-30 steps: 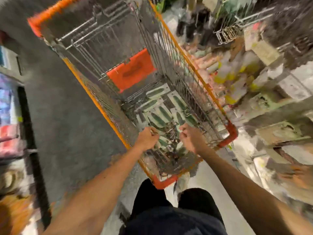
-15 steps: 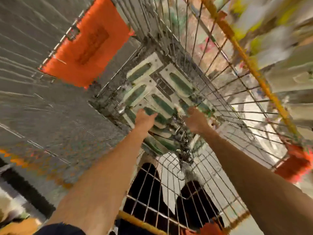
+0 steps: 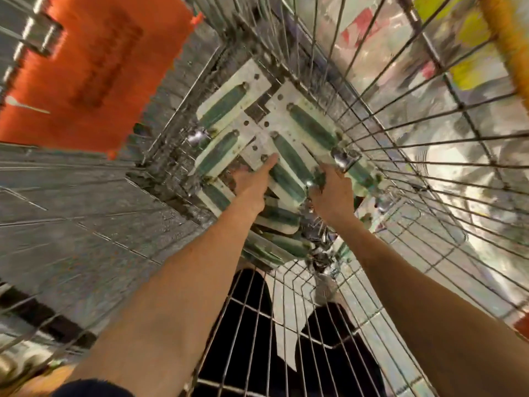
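Several white card packs, each holding a long green item (image 3: 289, 156), lie piled on the floor of a wire shopping cart (image 3: 380, 156). Both my arms reach down into the cart. My left hand (image 3: 252, 186) points forward, its straight index finger touching the top of a pack in the middle of the pile. My right hand (image 3: 332, 193) lies just to the right, with its fingers curled round the near end of a green pack. Packs lower in the pile (image 3: 280, 245) are partly hidden under my wrists.
The cart's orange child-seat flap (image 3: 94, 61) hangs at the upper left. An orange-yellow rim bar (image 3: 506, 38) runs along the top right. Blurred store shelves show through the right wire wall. Grey floor lies to the left, my dark trousers (image 3: 252, 333) beneath the near wire wall.
The view has dropped deep into the cart. Both hands went from the near rim down to the pile; the left index finger now stretches out and the right hand grips a pack.
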Demonstrator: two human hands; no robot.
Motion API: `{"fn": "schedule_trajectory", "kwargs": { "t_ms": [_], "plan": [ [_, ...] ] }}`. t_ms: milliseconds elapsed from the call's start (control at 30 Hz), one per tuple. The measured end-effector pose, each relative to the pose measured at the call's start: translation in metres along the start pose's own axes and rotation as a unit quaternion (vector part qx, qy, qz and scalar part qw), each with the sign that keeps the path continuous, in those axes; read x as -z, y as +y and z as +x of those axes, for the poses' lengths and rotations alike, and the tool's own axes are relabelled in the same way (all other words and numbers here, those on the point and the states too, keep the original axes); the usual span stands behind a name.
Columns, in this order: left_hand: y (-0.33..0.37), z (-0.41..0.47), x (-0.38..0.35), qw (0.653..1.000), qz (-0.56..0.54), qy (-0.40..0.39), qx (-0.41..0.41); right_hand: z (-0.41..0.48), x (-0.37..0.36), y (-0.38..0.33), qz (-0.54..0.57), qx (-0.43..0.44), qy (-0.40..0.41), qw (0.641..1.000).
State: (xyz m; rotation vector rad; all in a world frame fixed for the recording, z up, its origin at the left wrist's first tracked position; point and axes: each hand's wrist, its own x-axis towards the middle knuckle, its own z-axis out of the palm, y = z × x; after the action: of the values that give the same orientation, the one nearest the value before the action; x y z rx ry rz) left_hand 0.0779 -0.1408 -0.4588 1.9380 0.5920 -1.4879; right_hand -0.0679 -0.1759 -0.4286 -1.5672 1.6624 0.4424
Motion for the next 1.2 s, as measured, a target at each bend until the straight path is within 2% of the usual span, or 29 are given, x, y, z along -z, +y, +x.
{"fn": "schedule_trajectory", "kwargs": {
  "t_ms": [67, 233, 400, 567, 767, 900, 1100, 1200],
  "plan": [
    [0.001, 0.0, -0.008, 0.999, 0.031, -0.031, 0.004, 0.003, 0.005, 0.001, 0.034, -0.005, -0.001, 0.999],
    [0.006, -0.007, -0.018, 0.996, 0.074, -0.025, -0.04, -0.001, 0.011, -0.001, 0.073, 0.009, -0.035, 0.997],
    [0.009, -0.011, 0.01, 0.992, 0.103, -0.058, -0.049, -0.008, 0.008, 0.003, 0.138, 0.001, -0.113, 0.984],
    [0.013, -0.02, 0.035, 0.986, 0.136, -0.079, -0.055, -0.015, 0.011, 0.0, 0.206, -0.001, -0.129, 0.97],
    [0.035, -0.04, 0.049, 0.976, 0.173, -0.11, -0.075, -0.023, 0.028, -0.011, 0.19, 0.022, -0.105, 0.976],
    [0.058, -0.058, 0.059, 0.966, 0.176, -0.141, -0.125, -0.033, 0.047, -0.027, 0.211, 0.031, -0.115, 0.97],
    [0.105, -0.111, 0.071, 0.943, 0.193, -0.188, -0.195, -0.064, 0.09, -0.053, 0.253, 0.096, -0.067, 0.96],
    [0.125, -0.144, 0.075, 0.916, 0.23, -0.204, -0.258, -0.082, 0.111, -0.064, 0.267, 0.123, -0.062, 0.954]
  ]
}}
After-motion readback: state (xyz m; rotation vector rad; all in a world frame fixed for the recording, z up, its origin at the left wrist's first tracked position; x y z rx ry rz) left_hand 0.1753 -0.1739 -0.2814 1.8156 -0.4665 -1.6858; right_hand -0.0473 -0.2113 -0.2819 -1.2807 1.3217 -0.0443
